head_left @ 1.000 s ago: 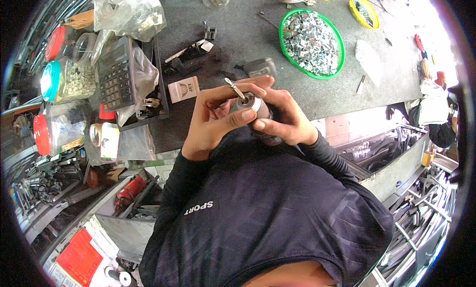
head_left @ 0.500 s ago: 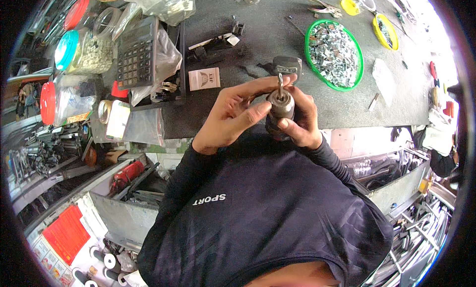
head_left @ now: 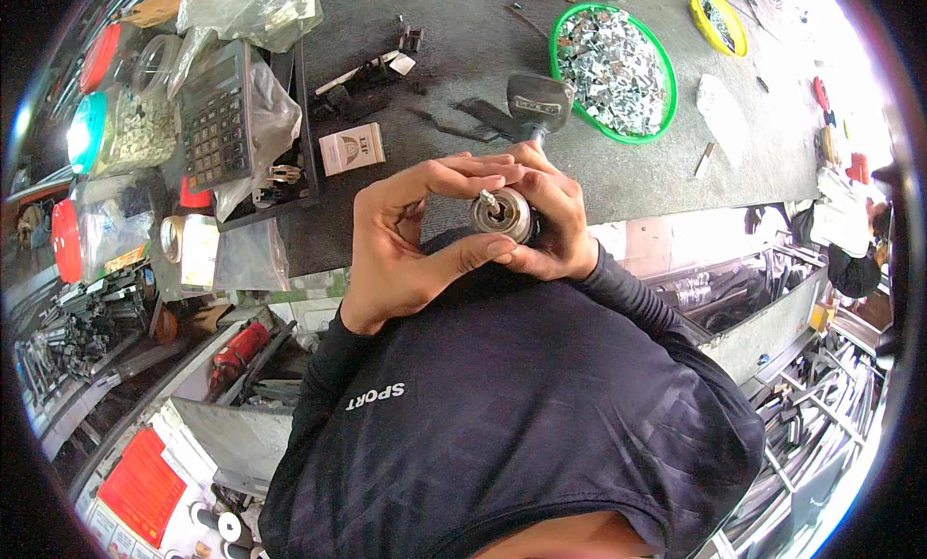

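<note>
Chuck [head_left: 521, 223] of a grey power drill [head_left: 537, 103] faces up toward the head view, held in front of the dark shirt [head_left: 502, 366] at the near edge of the desk [head_left: 463, 38], with the drill's wide end reaching out over the desk and showing just beside the green basket [head_left: 630, 139] of small metal pieces. The left hand [head_left: 381, 240] is curved round the near end, its thumb and a forefinger meeting the chuck's rim from either side while the palm stands apart. The right hand [head_left: 555, 207] is wrapped round the drill from the other side, thumb close to the left one; the fingers behind are hidden. As for progress, a short metal bit [head_left: 488, 200] stands in the chuck's opening, so its insertion looks done, though it seems to lean toward the upper left, which the angle of view may explain. Whether it is clamped fast or loose cannot be told, so any tightening or freeing left to do stays open. Apart from the hands, a small cardboard box [head_left: 352, 149] and a calculator [head_left: 216, 120] lie to the left, untouched.
</note>
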A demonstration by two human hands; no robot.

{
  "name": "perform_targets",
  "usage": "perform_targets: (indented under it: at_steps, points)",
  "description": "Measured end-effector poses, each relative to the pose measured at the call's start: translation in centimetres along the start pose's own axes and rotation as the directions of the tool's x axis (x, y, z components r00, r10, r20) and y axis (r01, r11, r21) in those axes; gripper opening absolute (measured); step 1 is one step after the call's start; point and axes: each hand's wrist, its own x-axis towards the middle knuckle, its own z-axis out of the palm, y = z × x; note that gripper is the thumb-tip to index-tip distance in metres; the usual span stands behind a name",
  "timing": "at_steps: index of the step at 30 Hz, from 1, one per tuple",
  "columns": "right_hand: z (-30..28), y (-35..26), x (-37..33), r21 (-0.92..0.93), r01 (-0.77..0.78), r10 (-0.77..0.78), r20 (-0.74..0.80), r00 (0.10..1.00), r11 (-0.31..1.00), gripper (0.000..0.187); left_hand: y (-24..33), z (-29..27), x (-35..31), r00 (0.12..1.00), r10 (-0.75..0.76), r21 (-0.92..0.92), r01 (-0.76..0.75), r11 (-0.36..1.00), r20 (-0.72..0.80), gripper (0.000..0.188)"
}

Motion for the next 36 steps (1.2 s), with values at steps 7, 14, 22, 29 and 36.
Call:
perform_targets:
  at_steps: [7,14,22,29,36]
  points:
    - [0.6,0.2,-0.1,0.041,0.015,-0.013,-0.052,0.999,0.999,0.065,0.6,0.3,0.5,0.997,0.001,0.048,-0.004,0.999,0.075,0.064]
    - [0.3,0.1,0.0,0.006,0.060,-0.060,0.000,0.998,0.998,0.061,0.5,-0.9,1.0,0.972,-0.015,0.080,-0.004,0.997,0.233,0.061]
    - [0.3,0.0,-0.3,0.000,-0.076,0.076,-0.002,0.997,0.997,0.060,-1.2,-0.1,1.2,0.991,0.017,-0.078,-0.007,0.997,0.136,0.064]
    - [0.4,-0.7,-0.9,0.076,-0.298,0.299,0.004,0.954,0.951,0.073,-1.5,-1.2,0.9,0.986,-0.084,-0.136,0.104,0.985,0.147,0.046]
    - [1.1,-0.5,-0.2,-0.053,-0.225,0.226,0.028,0.974,0.973,0.070,-2.7,0.5,-0.2,0.994,-0.070,-0.089,0.062,0.994,-0.084,0.052]
